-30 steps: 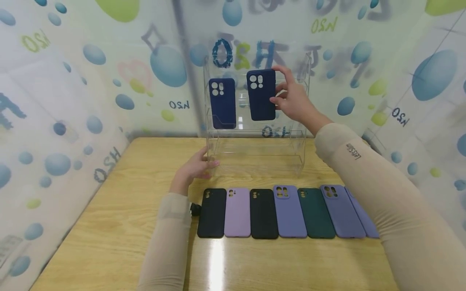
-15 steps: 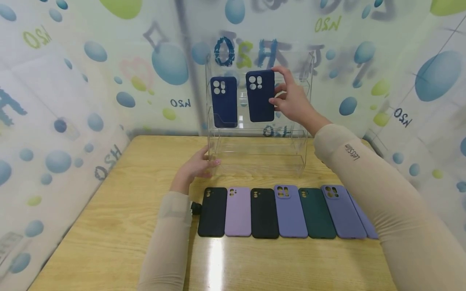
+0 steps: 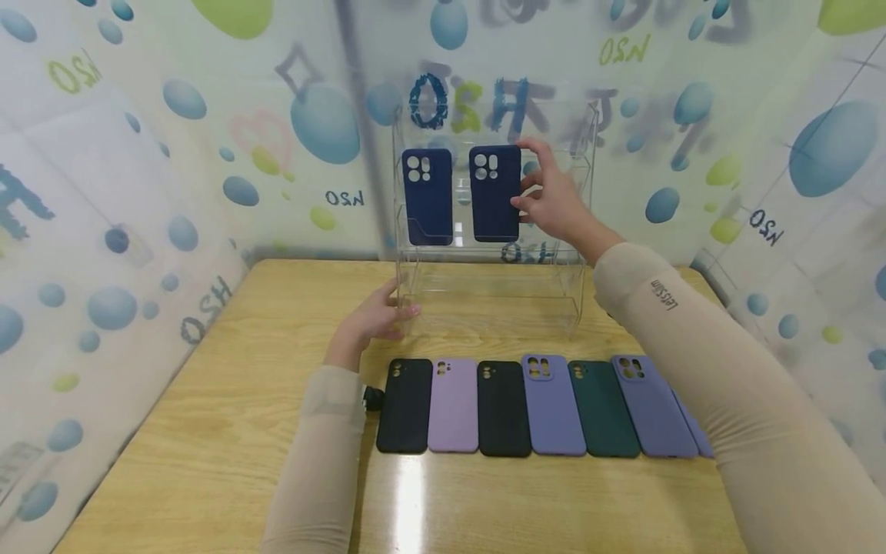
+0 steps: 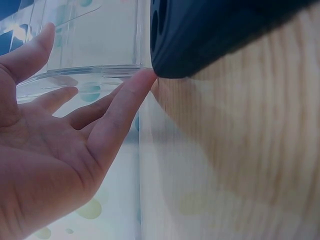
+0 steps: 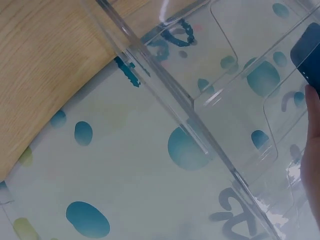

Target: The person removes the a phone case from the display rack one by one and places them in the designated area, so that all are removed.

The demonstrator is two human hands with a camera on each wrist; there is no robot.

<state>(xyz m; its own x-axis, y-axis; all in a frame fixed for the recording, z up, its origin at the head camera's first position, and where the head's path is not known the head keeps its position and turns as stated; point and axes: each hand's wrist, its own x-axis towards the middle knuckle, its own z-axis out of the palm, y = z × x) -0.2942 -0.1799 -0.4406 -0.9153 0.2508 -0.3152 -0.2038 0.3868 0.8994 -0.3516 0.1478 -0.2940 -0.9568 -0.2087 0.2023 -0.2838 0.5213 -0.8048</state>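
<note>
My right hand [image 3: 551, 198] pinches a dark blue phone case [image 3: 495, 201] by its right edge, a finger at the top corner and the thumb on its side. The case stands upright on an upper tier of the clear acrylic display stand [image 3: 487, 317], its lower end behind the tier's front lip. To its left leans a matching dark blue phone case [image 3: 428, 201]. My left hand [image 3: 374, 312] rests at the stand's lower left side; in the left wrist view its fingers [image 4: 122, 110] are mostly straight along the clear plastic. The right wrist view catches only the right hand's edge.
In front of the stand lies a row of phone cases: black [image 3: 405, 405], lilac [image 3: 453, 405], another black [image 3: 503, 408], blue-purple [image 3: 555, 408], dark green [image 3: 604, 409] and more blue-purple at right, partly under the right sleeve [image 3: 699, 354]. A patterned backdrop [image 3: 304, 231] stands behind the wooden table [image 3: 208, 431].
My right hand has lowered the dark blue case, and its bottom now sits behind the tier's lip, level with the other case. The left hand has stayed at the stand.
</note>
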